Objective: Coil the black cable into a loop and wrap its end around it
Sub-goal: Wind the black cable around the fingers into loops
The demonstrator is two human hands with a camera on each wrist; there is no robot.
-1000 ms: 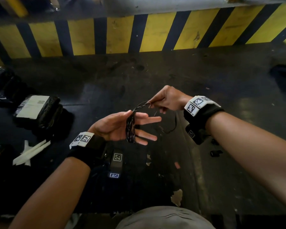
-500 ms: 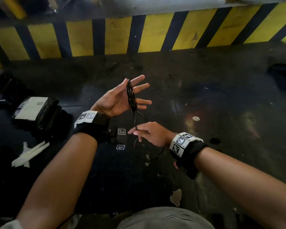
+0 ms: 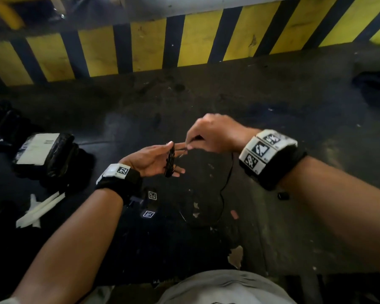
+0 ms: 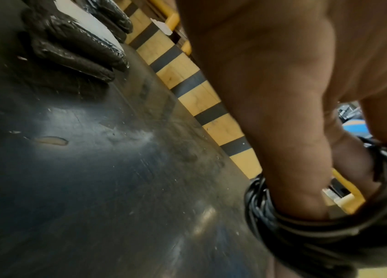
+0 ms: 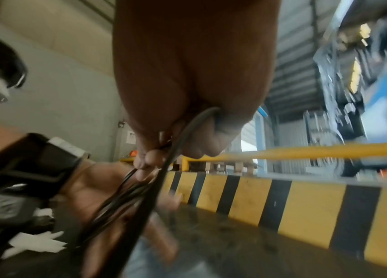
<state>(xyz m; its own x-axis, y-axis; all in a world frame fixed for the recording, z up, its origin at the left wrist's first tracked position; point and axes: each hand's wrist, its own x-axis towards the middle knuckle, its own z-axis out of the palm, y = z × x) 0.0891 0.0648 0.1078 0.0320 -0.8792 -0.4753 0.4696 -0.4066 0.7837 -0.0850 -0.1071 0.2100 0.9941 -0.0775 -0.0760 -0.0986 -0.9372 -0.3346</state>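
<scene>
The black cable coil (image 3: 170, 160) is wound in several turns around the straight fingers of my left hand (image 3: 157, 156), which is held palm up. In the left wrist view the coil (image 4: 282, 222) circles those fingers. My right hand (image 3: 189, 145) pinches the free cable strand just beyond the left fingertips. In the right wrist view the strand (image 5: 175, 148) runs from the pinching fingers down to the coil. The loose tail (image 3: 227, 183) hangs from my right hand and curls on the dark floor.
Black wrapped bundles with a white label (image 3: 44, 154) lie on the floor at the left, with white strips (image 3: 40, 207) nearer me. A yellow and black striped curb (image 3: 184, 44) crosses the back. A dark object (image 3: 375, 88) sits far right, and a small black piece (image 3: 283, 195) lies under my right wrist.
My right hand swung from below the left hand back up to its fingertips, carrying the strand around the coil. My left hand dropped lower and turned flatter.
</scene>
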